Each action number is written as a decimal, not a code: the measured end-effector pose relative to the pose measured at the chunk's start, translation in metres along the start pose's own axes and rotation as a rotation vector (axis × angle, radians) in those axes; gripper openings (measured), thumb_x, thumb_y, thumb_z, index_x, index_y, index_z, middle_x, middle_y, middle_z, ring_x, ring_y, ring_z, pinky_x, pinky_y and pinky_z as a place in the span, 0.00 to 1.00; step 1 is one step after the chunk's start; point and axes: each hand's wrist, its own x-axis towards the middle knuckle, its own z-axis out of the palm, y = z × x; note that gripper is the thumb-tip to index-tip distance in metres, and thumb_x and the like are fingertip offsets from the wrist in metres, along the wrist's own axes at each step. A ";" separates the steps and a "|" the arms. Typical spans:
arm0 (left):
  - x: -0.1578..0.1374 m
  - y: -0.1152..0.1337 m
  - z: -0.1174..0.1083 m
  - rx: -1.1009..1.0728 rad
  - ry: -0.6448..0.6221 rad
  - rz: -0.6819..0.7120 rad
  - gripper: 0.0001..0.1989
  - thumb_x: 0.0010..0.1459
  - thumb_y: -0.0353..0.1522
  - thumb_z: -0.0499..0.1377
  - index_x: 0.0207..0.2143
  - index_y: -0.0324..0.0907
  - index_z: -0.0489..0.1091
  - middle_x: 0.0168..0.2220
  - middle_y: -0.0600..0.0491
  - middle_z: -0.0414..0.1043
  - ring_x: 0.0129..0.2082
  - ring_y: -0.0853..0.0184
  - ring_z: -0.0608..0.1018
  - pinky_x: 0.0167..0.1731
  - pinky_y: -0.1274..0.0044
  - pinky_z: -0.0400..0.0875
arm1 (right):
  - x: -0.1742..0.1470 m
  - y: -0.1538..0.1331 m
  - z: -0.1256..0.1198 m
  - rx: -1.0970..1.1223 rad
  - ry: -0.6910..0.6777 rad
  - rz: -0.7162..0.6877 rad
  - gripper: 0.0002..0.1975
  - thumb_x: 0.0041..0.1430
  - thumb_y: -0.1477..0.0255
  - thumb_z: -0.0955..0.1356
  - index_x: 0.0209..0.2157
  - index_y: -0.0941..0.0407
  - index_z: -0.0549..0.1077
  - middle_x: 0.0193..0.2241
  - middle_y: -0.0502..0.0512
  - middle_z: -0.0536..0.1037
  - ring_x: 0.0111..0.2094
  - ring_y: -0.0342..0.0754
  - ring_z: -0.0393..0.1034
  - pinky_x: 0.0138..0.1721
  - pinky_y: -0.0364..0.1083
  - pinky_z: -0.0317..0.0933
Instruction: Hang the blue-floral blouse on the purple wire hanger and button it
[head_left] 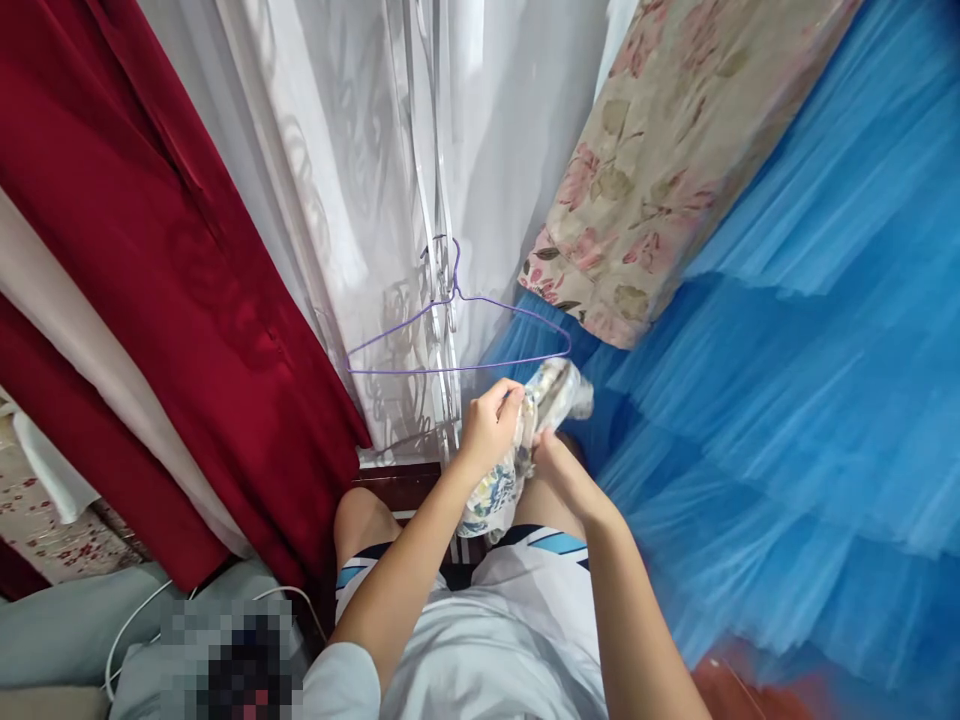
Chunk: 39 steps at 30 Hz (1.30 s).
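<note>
A crumpled white garment (pixel 501 485) with a blue and yellow print is hanging bunched up just below the right end of the purple hanger (pixel 480 367). The left hand (pixel 491 425), beneath the hanger's lower bar, is grasping the garment, its grip pinching the cloth between thumb and fingers. The right hand (pixel 559 465), lower than the hanger's right end, is also grasping the garment, its fingers partly disappearing behind the folds. The hanger itself is carrying no cloth and is hanging by its hook among white straps (pixel 422 150), which are running above and behind it. Beyond the hanger, white drapery (pixel 510 120) is forming the backdrop. Above and right of the hanger, a cream floral cloth (pixel 622 200) is hanging over layered blue tulle (pixel 787 400), which is spreading down the hanger's right. To the hanger's left, deep red fabric (pixel 225 250) is draping downward. Nearest the wearer, below the hanger, white shorts (pixel 517 580) are showing blue and dark trim.
</note>
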 end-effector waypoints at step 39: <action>0.040 -0.045 -0.287 1.098 -0.261 -0.299 0.19 0.60 0.47 0.52 0.31 0.45 0.74 0.38 0.50 0.75 0.54 0.50 0.64 0.56 0.58 0.52 | 0.160 -0.016 -0.006 -0.975 0.220 -0.316 0.14 0.59 0.63 0.66 0.31 0.58 0.78 0.27 0.58 0.80 0.30 0.52 0.72 0.31 0.44 0.56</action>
